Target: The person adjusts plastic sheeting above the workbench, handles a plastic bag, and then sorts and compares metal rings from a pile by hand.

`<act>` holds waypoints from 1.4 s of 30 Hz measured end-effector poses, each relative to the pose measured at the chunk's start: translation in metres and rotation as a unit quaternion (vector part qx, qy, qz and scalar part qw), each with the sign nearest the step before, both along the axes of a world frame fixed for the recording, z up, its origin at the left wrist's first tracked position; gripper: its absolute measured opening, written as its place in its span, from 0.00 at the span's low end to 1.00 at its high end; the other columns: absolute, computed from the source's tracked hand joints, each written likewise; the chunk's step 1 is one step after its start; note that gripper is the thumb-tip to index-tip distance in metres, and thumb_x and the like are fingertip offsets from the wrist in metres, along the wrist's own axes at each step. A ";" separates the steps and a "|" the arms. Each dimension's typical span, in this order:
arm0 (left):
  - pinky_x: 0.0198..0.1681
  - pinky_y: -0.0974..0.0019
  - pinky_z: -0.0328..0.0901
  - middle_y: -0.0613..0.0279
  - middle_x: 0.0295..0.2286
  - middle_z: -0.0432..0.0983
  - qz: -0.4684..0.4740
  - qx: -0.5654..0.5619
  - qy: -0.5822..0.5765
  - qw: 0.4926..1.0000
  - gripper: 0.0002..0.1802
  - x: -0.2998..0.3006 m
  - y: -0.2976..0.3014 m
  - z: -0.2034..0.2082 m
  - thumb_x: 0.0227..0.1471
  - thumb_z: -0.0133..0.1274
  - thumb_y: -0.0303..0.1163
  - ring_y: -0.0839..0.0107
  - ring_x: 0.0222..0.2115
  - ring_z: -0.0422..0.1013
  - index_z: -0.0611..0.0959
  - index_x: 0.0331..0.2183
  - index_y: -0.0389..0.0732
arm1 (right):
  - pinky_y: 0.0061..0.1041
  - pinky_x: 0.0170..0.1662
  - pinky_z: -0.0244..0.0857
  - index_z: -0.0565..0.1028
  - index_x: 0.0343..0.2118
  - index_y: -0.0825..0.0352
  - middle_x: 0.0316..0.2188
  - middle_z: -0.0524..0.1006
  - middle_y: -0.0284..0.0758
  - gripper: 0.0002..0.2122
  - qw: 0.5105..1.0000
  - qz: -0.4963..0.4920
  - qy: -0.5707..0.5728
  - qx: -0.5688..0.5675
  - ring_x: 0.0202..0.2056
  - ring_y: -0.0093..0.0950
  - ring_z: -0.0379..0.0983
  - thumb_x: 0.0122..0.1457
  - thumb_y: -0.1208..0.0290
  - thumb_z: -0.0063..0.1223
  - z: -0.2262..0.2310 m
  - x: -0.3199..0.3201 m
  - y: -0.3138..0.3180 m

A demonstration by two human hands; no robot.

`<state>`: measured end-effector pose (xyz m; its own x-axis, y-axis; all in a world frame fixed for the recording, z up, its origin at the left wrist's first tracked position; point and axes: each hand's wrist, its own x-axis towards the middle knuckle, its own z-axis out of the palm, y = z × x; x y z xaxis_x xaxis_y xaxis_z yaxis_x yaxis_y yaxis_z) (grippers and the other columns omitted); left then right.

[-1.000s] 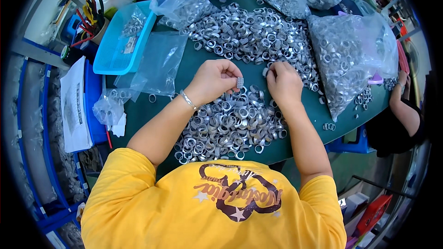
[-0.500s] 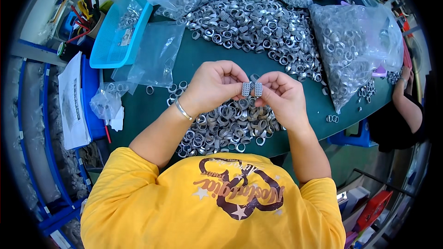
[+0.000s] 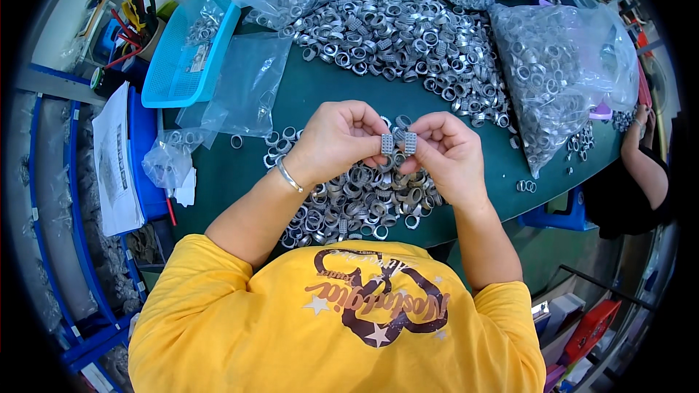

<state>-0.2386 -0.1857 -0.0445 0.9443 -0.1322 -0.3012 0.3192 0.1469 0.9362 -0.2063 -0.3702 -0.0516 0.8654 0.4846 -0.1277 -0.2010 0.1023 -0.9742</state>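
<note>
Over the near pile of grey metal rings (image 3: 342, 207), my two hands face each other with fingertips pinched. My left hand (image 3: 338, 135) grips a ring (image 3: 387, 144) whose wide face carries rows of small raised dots. A similar ring (image 3: 411, 143) sits in the pinch of my right hand (image 3: 448, 149). The two studded faces are turned up side by side with a narrow gap between them. Behind them, loose rings show between my fingertips. A large heap of rings (image 3: 400, 36) spreads across the far side of the green table (image 3: 320, 91).
A clear bag full of rings (image 3: 546, 80) stands at the right. On the left are a turquoise basket (image 3: 164, 73), a flat clear bag (image 3: 251, 76), papers (image 3: 116, 160) and a cup of tools (image 3: 149, 33). Another person's arm (image 3: 644, 160) rests at the far right edge.
The two rings in my fingers have moved slightly apart, widening the gap between them. Both hands otherwise stay in nearly the same place.
</note>
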 end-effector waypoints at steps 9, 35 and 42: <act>0.27 0.76 0.70 0.60 0.24 0.75 0.012 0.051 -0.044 0.998 0.04 -0.001 -0.001 -0.007 0.44 0.53 0.17 0.76 0.24 0.73 0.76 0.28 0.32 | 0.16 0.29 0.68 0.71 0.28 0.70 0.28 0.73 0.32 0.05 0.996 -0.042 -0.082 -0.021 0.28 0.19 0.73 0.50 0.87 0.47 -0.017 0.002 -0.007; 0.33 0.65 0.65 0.55 0.26 0.73 -0.109 0.425 -0.310 0.843 0.05 0.034 -0.007 -0.007 0.42 0.50 0.22 0.60 0.28 0.72 0.78 0.27 0.35 | 0.34 0.36 0.63 0.71 0.29 0.67 0.31 0.70 0.39 0.10 0.741 -0.194 -0.456 -0.453 0.34 0.40 0.67 0.41 0.79 0.58 -0.057 0.050 -0.077; 0.34 0.59 0.67 0.52 0.25 0.75 -0.182 0.474 -0.346 0.789 0.11 0.099 -0.073 -0.032 0.39 0.58 0.30 0.56 0.29 0.73 0.79 0.28 0.36 | 0.35 0.33 0.63 0.69 0.22 0.69 0.25 0.70 0.39 0.07 0.775 -0.242 -0.409 -0.417 0.28 0.39 0.68 0.42 0.79 0.58 -0.057 0.051 -0.089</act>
